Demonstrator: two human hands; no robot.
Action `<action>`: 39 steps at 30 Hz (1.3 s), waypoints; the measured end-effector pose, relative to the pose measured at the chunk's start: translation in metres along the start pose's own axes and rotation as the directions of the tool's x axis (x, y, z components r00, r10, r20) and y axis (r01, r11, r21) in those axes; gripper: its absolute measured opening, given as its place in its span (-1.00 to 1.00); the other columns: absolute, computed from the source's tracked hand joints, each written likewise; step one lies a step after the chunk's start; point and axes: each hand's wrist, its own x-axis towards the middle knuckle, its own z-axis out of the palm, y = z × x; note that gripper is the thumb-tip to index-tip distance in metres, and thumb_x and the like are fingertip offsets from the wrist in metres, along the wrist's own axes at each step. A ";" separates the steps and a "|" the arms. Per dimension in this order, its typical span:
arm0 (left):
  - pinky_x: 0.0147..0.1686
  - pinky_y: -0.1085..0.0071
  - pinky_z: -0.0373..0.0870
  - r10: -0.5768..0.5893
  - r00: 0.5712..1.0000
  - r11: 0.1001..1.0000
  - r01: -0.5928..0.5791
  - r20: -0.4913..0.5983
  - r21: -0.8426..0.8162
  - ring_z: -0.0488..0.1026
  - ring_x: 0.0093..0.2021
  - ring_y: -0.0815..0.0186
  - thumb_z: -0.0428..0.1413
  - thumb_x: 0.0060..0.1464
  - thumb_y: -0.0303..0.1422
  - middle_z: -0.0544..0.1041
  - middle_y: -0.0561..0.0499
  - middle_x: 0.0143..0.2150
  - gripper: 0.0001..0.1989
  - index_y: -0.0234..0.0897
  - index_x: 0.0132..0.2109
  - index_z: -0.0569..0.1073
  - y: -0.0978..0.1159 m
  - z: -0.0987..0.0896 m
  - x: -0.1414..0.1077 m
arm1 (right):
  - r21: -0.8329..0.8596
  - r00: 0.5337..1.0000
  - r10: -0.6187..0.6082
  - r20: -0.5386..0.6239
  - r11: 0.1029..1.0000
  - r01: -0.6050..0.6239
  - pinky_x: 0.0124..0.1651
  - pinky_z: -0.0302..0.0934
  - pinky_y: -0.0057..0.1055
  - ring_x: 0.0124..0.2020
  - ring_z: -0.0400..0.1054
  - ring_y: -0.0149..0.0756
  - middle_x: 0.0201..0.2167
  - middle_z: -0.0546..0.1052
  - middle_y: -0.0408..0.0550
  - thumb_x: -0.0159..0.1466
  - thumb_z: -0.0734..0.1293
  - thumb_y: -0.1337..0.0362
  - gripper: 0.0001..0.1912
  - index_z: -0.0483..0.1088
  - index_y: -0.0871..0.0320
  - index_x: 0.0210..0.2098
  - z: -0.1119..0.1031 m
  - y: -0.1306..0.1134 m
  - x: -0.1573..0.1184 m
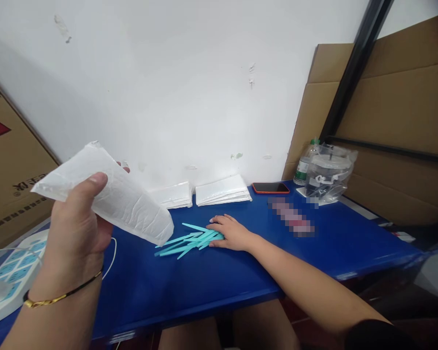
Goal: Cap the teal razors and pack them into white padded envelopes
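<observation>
My left hand is raised over the left of the blue table, its thumb pressed on a white plastic-wrapped packet that tilts down to the right. On the table lies a loose pile of thin turquoise sticks, some crossing each other. My right hand rests at the right end of this pile, fingers curled around several stick ends. Two stacks of similar white packets, the left one and the right one, lie by the wall.
A phone lies near the wall. Behind it to the right stand a bottle and a clear plastic bag. A blurred pinkish item is on the right. At left are a power strip and a cardboard box.
</observation>
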 end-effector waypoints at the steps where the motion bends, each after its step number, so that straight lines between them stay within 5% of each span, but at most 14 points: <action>1: -0.10 0.21 0.45 0.007 1.000 1.000 -0.007 0.026 0.016 0.43 0.00 0.15 0.15 -0.05 -0.30 0.54 0.19 -0.22 -0.81 -0.03 -0.21 0.45 0.004 0.000 0.001 | -0.010 1.000 0.002 0.002 1.000 -0.002 0.26 -0.18 -0.02 0.22 0.06 -0.10 0.16 0.27 0.05 0.19 0.21 -0.14 -0.38 0.24 0.01 0.15 0.000 -0.001 0.000; 5: -0.02 0.17 0.39 0.183 0.979 0.957 -0.199 0.094 0.211 0.38 0.05 0.16 0.13 0.00 -0.26 0.49 0.21 -0.08 -0.65 0.03 -0.02 0.36 0.002 -0.001 0.007 | -0.033 1.000 -0.004 0.016 0.999 0.005 0.24 -0.11 -0.03 0.23 0.04 -0.06 0.18 0.25 0.05 0.22 0.19 -0.12 -0.41 0.24 -0.01 0.16 -0.002 -0.002 -0.001; 8: -0.05 0.12 0.38 0.249 0.947 0.735 -0.320 0.200 0.597 0.39 0.02 0.13 0.14 -0.02 -0.16 0.40 0.09 0.05 -0.41 -0.05 0.15 0.18 -0.029 -0.003 0.016 | -0.037 0.999 -0.018 0.041 0.999 0.020 0.17 0.02 -0.08 0.22 0.04 -0.03 0.19 0.24 0.06 0.23 0.18 -0.11 -0.42 0.23 -0.03 0.17 -0.001 -0.006 -0.003; 12: 0.06 0.12 0.26 0.047 0.838 0.348 -0.524 0.544 0.777 0.34 0.06 0.05 0.12 -0.06 -0.13 0.37 -0.14 0.09 -0.33 -0.27 0.18 0.18 -0.103 -0.007 0.022 | -0.040 0.998 -0.033 0.049 0.999 0.035 0.15 0.06 -0.09 0.20 0.07 -0.01 0.18 0.25 0.08 0.22 0.18 -0.13 -0.38 0.21 -0.01 0.18 -0.002 -0.017 -0.007; 15: 0.13 0.04 0.11 -0.190 0.787 0.210 -0.552 0.587 0.807 0.26 0.12 -0.02 0.16 -0.14 -0.07 0.30 -0.23 0.15 -0.20 -0.30 0.22 0.13 -0.151 -0.015 0.017 | 0.007 1.000 -0.015 -0.015 1.000 0.015 0.17 0.04 -0.11 0.20 0.09 -0.02 0.15 0.28 0.11 0.22 0.17 -0.13 -0.36 0.20 0.06 0.19 -0.008 -0.018 -0.008; 17: 0.10 0.04 0.13 -0.245 0.769 0.232 -0.545 0.591 0.805 0.19 0.17 -0.05 0.16 -0.17 0.00 0.24 -0.25 0.20 -0.14 -0.32 0.22 0.12 -0.169 -0.023 0.012 | 0.055 0.992 0.025 -0.124 0.998 -0.018 0.17 0.05 -0.16 0.17 0.13 -0.08 0.11 0.32 0.10 0.29 0.15 -0.02 -0.48 0.26 0.09 0.14 -0.015 -0.010 -0.007; 20: -0.10 0.24 0.30 -0.362 0.673 0.320 -0.560 0.645 0.764 0.39 -0.06 0.13 0.00 0.04 -0.10 0.43 -0.10 -0.03 -0.60 -0.22 -0.05 0.41 -0.173 -0.037 0.005 | 0.138 0.965 0.117 -0.234 0.987 -0.086 0.05 0.17 -0.26 0.00 0.28 -0.19 -0.04 0.40 0.05 0.31 0.16 0.18 -0.68 0.41 0.09 -0.03 -0.028 0.015 -0.008; 23: -0.29 0.36 0.29 -0.509 0.569 0.301 -0.585 0.645 0.753 0.43 -0.30 0.24 -0.02 0.04 -0.26 0.49 -0.01 -0.27 -0.79 -0.19 -0.33 0.49 -0.167 -0.049 0.001 | 0.215 0.973 0.178 -0.147 0.966 -0.144 -0.07 0.22 -0.29 -0.14 0.33 -0.23 -0.13 0.42 0.02 0.25 0.25 0.18 -0.72 0.45 0.09 -0.10 -0.037 0.038 -0.013; 29: -0.46 0.43 0.18 -0.604 0.544 0.310 -0.513 0.583 0.800 0.39 -0.44 0.29 0.01 -0.01 -0.29 0.49 0.04 -0.45 -0.84 -0.20 -0.40 0.46 -0.168 -0.047 -0.007 | 0.207 0.985 0.006 0.173 0.977 -0.043 0.18 -0.08 -0.05 0.23 -0.09 0.07 0.22 0.11 0.01 -0.13 0.49 -0.06 -0.03 0.11 -0.12 0.22 -0.040 0.030 -0.016; 33: -0.44 0.43 0.20 -0.568 0.535 0.385 -0.498 0.625 0.777 0.39 -0.42 0.29 0.00 0.00 -0.32 0.50 0.03 -0.43 -0.84 -0.22 -0.40 0.45 -0.174 -0.018 -0.020 | 0.123 0.988 -0.042 0.151 0.992 0.023 0.08 0.05 -0.12 0.05 0.11 -0.04 0.00 0.28 -0.01 -0.11 0.45 -0.12 -0.21 0.29 -0.07 0.08 -0.025 0.004 -0.010; 36: -0.42 0.42 0.24 -0.563 0.479 0.477 -0.477 0.673 0.739 0.41 -0.40 0.28 -0.02 0.05 -0.26 0.51 0.02 -0.41 -0.79 -0.22 -0.34 0.47 -0.176 0.006 -0.028 | 0.094 0.996 -0.006 0.085 0.996 -0.002 -0.09 0.18 -0.25 -0.10 0.19 -0.14 -0.14 0.31 0.00 -0.02 0.39 -0.15 -0.34 0.35 0.05 -0.02 -0.016 -0.005 -0.008; 39: -0.23 0.36 0.33 -0.506 0.498 0.561 -0.430 0.704 0.707 0.44 -0.19 0.21 -0.10 0.14 -0.10 0.52 -0.06 -0.16 -0.61 -0.22 -0.12 0.46 -0.171 0.009 -0.033 | 0.110 0.998 0.035 0.059 0.993 -0.041 -0.09 0.19 -0.26 -0.10 0.20 -0.13 -0.12 0.32 0.01 -0.05 0.40 -0.16 -0.28 0.32 0.07 0.01 -0.018 -0.003 -0.010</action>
